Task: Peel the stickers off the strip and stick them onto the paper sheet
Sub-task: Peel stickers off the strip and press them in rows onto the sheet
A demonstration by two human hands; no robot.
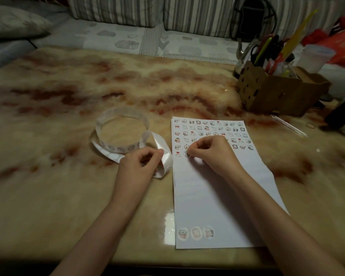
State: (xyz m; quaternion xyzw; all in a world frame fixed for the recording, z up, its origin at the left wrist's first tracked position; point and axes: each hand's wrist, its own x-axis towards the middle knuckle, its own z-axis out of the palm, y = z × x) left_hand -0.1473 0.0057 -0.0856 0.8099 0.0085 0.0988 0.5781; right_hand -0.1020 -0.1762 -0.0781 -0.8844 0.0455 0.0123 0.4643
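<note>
A white paper sheet (217, 192) lies on the table, its top part filled with several rows of small cartoon stickers and three larger oval ones near its bottom edge. My right hand (211, 154) rests on the sheet and pinches a small sticker (187, 154) at the left end of the lowest row, beside one with a red heart. A white sticker strip (122, 136) coils in a loose ring left of the sheet. My left hand (141, 164) grips the strip's free end, which loops up beside the sheet's left edge.
A cardboard box (277, 90) full of pens, scissors and rulers stands at the back right. A clear pen (289, 125) and a rubber band (311, 125) lie near it. A striped sofa with cushions runs behind the marbled table (88, 86).
</note>
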